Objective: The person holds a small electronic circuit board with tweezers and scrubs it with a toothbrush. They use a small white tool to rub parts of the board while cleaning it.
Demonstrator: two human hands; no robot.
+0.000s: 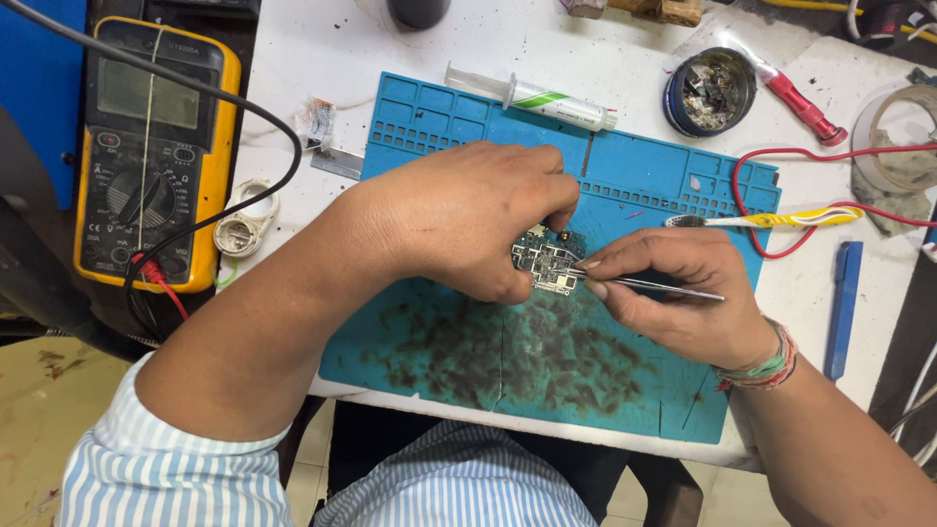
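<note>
Left hand [468,220] pinches circuit board [547,262]; right hand [683,293], just beside, grips tweezers [652,285], tips apparently touching it.

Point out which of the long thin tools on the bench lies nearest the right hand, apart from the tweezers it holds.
The yellow-handled brush, lying on the mat's right edge just above the right hand. The syringe, red pen and blue pry tool lie farther off.
</note>
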